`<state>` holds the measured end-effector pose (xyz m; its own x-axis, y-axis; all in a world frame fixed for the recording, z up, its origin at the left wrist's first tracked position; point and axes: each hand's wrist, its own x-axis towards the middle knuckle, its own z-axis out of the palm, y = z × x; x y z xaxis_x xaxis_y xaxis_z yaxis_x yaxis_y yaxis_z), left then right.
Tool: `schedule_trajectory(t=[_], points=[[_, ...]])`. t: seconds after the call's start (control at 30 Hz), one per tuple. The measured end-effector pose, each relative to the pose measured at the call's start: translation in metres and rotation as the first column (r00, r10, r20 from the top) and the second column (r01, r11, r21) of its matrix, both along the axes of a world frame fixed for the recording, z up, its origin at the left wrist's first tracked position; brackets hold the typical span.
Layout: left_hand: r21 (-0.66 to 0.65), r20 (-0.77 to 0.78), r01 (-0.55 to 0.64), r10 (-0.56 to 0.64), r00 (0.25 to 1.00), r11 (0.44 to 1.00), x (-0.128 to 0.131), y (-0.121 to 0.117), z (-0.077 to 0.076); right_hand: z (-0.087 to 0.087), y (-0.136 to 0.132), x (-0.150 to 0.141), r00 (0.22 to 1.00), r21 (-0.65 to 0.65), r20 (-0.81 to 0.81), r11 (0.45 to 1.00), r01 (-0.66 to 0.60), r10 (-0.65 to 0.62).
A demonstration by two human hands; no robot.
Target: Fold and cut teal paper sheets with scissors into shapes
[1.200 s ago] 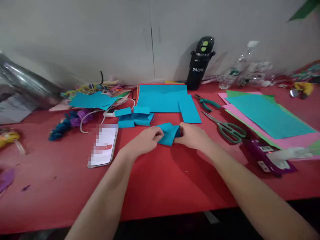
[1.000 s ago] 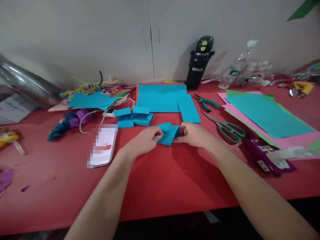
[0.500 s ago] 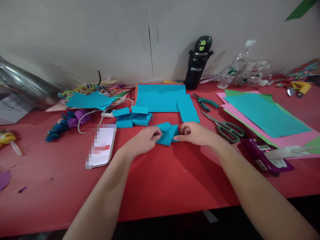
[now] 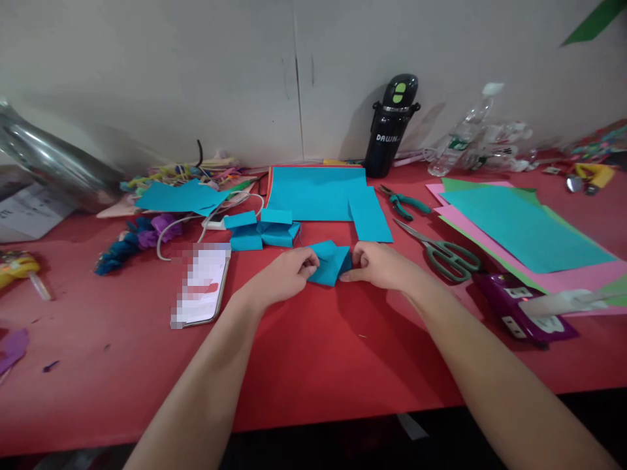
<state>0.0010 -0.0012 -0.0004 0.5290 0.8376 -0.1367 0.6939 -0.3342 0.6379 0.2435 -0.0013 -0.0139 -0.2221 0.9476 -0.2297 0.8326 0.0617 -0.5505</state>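
Between my hands, at the middle of the red table, is a folded piece of blue paper (image 4: 327,262) with creased, angled flaps. My left hand (image 4: 291,273) has its fingers closed on the left edge of this paper. On the other side my right hand (image 4: 378,266) is closed, thumb and curled fingers at the paper's right flap, which is in shadow. The fingertips partly cover both edges. Just behind and to the left stand folded blue paper shapes (image 4: 262,230). A flat blue strip of paper (image 4: 371,215) lies behind my right hand.
Left of my forearm lies a phone (image 4: 203,287). To the right are scissors (image 4: 443,254), pliers (image 4: 404,201), a purple power strip (image 4: 522,310) and stacked coloured sheets (image 4: 529,228). A black bottle (image 4: 392,127) and a clear plastic bottle (image 4: 460,134) stand by the wall.
The whole view has shifted slightly. The right flap of the folded blue paper looks darker and more raised, while both hands keep nearly the same place.
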Motion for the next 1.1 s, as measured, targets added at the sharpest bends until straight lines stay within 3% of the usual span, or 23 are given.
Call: schedule_trajectory(t=[0.2, 0.4, 0.73, 0.9, 1.1], points=[[-0.043, 0.017, 0.014, -0.013, 1.0, 0.999, -0.003, 0.002, 0.002, 0.006, -0.001, 0.003, 0.998, -0.073, -0.058, 0.996, -0.041, 0.037], [-0.083, 0.015, -0.012, 0.013, 1.0, 0.996, -0.003, 0.002, 0.007, 0.004, -0.01, -0.017, 0.97, 0.154, 0.216, 0.985, 0.077, -0.11], [-0.154, 0.08, 0.009, 0.003, 0.997, 0.988, -0.01, 0.002, 0.01, 0.006, -0.016, -0.037, 0.936, 0.229, 0.306, 0.968, 0.107, -0.176], [-0.161, 0.077, -0.001, 0.014, 0.997, 0.987, -0.011, 0.002, 0.008, 0.003, -0.012, -0.027, 0.957, 0.178, 0.257, 0.98, 0.09, -0.134], [-0.167, 0.079, -0.004, 0.017, 0.997, 0.986, -0.01, 0.002, 0.008, -0.003, -0.003, -0.002, 0.999, 0.051, 0.011, 0.998, 0.038, -0.038]])
